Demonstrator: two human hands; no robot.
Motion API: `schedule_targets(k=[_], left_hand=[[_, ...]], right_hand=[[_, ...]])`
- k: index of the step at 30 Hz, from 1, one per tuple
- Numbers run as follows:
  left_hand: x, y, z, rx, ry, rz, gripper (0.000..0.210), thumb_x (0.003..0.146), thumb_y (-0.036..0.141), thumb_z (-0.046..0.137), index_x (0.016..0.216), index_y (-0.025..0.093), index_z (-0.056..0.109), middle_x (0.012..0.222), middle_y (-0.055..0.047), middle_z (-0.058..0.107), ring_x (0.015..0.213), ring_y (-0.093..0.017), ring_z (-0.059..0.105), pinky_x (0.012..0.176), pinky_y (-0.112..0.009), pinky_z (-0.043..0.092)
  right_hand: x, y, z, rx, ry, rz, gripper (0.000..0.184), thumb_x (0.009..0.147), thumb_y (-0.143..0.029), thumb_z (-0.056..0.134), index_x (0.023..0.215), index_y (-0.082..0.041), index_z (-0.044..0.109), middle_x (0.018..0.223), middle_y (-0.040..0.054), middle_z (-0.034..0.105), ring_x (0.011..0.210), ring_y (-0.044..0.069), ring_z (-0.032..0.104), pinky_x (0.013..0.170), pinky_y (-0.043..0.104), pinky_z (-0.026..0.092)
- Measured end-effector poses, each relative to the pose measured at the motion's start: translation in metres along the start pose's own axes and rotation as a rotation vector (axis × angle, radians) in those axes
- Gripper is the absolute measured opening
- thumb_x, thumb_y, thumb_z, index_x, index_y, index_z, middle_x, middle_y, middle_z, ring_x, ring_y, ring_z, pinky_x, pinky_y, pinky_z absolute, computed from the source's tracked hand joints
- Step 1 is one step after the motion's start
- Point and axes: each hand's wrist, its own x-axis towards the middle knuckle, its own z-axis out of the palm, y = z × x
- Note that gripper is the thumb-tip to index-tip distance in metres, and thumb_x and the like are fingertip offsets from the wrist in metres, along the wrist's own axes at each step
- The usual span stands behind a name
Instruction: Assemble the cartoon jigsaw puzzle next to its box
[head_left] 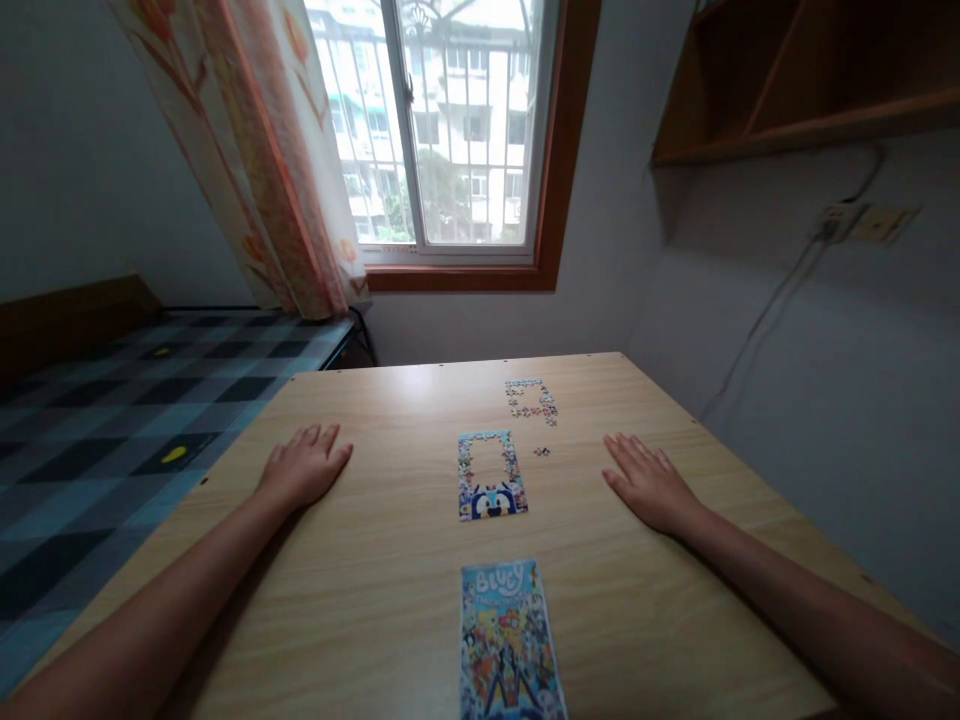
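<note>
My left hand (pixel 304 465) lies flat on the left part of the wooden table (pixel 390 600), fingers spread and holding nothing. On the right side my right hand (pixel 646 482) rests palm down in the same way. Between them lies a partly assembled jigsaw puzzle (pixel 493 502), its border joined around a bare middle, with a blue dog face along the near edge. Farther back, loose puzzle pieces (pixel 534 411) form a rough ring. A few more pieces (pixel 541 452) sit just right of the puzzle. Closest to me is a colourful Bluey picture (pixel 510 640), cut off by the lower frame edge.
A bed with a checked cover (pixel 225 385) adjoins the table's left side. Behind the table are a window (pixel 472 150) and a floral curtain (pixel 262 150). A wooden shelf (pixel 810 125) hangs on the right wall above a socket with a cable (pixel 772 320).
</note>
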Motion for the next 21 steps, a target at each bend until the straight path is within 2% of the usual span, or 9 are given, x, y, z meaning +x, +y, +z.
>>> schedule_targets(k=[3, 6, 15, 18, 21], left_hand=[[0.015, -0.015, 0.002, -0.020, 0.016, -0.054, 0.077, 0.094, 0.056, 0.028, 0.156, 0.013, 0.039, 0.163, -0.018, 0.034, 0.151, -0.037, 0.030, 0.119, -0.057, 0.027], [0.028, -0.016, 0.002, -0.028, 0.015, -0.090, 0.080, 0.092, 0.059, 0.029, 0.157, 0.012, 0.038, 0.163, -0.020, 0.033, 0.150, -0.038, 0.030, 0.119, -0.059, 0.026], [0.048, 0.013, -0.003, -0.093, 0.054, -0.279, 0.081, 0.091, 0.061, 0.033, 0.154, 0.011, 0.042, 0.162, -0.024, 0.033, 0.149, -0.041, 0.030, 0.116, -0.063, 0.026], [0.047, 0.025, -0.004, -0.121, 0.085, -0.336, 0.077, 0.093, 0.057, 0.032, 0.151, 0.009, 0.046, 0.159, -0.027, 0.036, 0.147, -0.042, 0.032, 0.115, -0.062, 0.027], [0.043, 0.032, -0.003, -0.132, 0.105, -0.302, 0.072, 0.094, 0.053, 0.031, 0.147, 0.009, 0.051, 0.156, -0.026, 0.042, 0.145, -0.041, 0.036, 0.115, -0.060, 0.028]], right_hand=[[0.016, 0.015, 0.000, -0.025, -0.038, 0.018, 0.062, 0.103, -0.048, 0.032, 0.159, -0.021, 0.035, 0.164, 0.0111, 0.033, 0.153, 0.030, 0.028, 0.122, 0.059, 0.023], [0.038, 0.016, -0.001, -0.014, -0.028, 0.050, 0.061, 0.103, -0.049, 0.031, 0.158, -0.023, 0.036, 0.164, 0.0129, 0.033, 0.153, 0.031, 0.028, 0.121, 0.061, 0.023], [0.110, -0.009, 0.001, 0.072, 0.010, 0.188, 0.063, 0.103, -0.048, 0.035, 0.158, -0.016, 0.037, 0.163, 0.0194, 0.034, 0.151, 0.036, 0.030, 0.120, 0.064, 0.020], [0.119, -0.016, -0.002, 0.111, 0.135, 0.146, 0.062, 0.100, -0.040, 0.045, 0.154, -0.011, 0.042, 0.158, 0.0211, 0.041, 0.147, 0.036, 0.036, 0.119, 0.059, 0.027], [0.115, -0.022, -0.010, 0.184, 0.329, -0.075, 0.050, 0.095, -0.030, 0.054, 0.140, -0.010, 0.059, 0.143, 0.0189, 0.058, 0.133, 0.031, 0.051, 0.114, 0.049, 0.037]])
